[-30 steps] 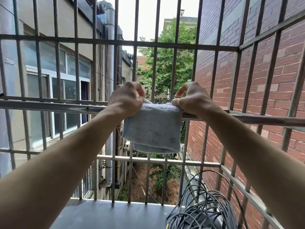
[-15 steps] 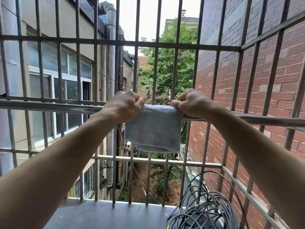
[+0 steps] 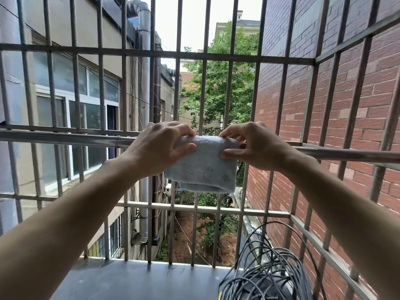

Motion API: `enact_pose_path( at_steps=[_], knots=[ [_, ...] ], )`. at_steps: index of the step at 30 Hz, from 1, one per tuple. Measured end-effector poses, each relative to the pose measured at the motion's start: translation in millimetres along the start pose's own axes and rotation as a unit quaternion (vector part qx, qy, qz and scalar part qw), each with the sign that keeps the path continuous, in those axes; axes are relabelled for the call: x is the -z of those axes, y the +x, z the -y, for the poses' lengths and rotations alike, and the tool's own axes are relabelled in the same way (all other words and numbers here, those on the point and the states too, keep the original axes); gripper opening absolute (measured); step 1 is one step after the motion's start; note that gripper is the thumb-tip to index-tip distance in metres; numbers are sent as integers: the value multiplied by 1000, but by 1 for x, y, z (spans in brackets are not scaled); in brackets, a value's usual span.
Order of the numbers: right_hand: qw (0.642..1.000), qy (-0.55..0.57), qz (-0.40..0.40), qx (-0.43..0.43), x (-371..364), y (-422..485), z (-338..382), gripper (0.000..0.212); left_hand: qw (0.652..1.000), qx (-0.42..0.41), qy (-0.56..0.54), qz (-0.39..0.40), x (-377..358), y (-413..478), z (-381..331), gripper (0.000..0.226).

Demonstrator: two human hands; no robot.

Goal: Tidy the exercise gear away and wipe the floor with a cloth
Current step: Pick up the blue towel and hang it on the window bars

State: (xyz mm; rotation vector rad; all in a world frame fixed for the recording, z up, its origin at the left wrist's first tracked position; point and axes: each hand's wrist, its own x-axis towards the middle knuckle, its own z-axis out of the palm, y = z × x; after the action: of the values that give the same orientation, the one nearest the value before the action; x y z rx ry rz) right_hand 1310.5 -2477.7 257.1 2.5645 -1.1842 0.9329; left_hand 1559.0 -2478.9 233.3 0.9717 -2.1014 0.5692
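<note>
Metal grille [image 3: 99, 53] of vertical bars and horizontal crosspieces, enclosing a balcony-like cage; a thicker horizontal rail [image 3: 65, 138] runs across at mid-height. Below, a grey ledge [image 3: 134, 282] forms the floor of the cage, and a loose coil of grey cable [image 3: 266, 278] lies at its right end, against the side bars. Beyond the grille: at right, a red brick wall [image 3: 372, 131]; at left, a beige building [image 3: 60, 24] with white-framed windows [image 3: 91, 118] and a metal drainpipe [image 3: 143, 83] running down its corner. Between the two walls stand a green tree [image 3: 218, 89], a pale distant building [image 3: 249, 23] and overcast sky [image 3: 192, 18]. Bare reddish earth [image 3: 184, 230] shows far below.
</note>
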Motion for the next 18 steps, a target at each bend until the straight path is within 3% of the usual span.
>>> enact_pose_path(
  at_steps=[18],
  knots=[
    [1000, 9, 22, -16, 0, 3, -6, 48, 1000, -4, 27, 11, -5, 6, -5, 49]
  ],
)
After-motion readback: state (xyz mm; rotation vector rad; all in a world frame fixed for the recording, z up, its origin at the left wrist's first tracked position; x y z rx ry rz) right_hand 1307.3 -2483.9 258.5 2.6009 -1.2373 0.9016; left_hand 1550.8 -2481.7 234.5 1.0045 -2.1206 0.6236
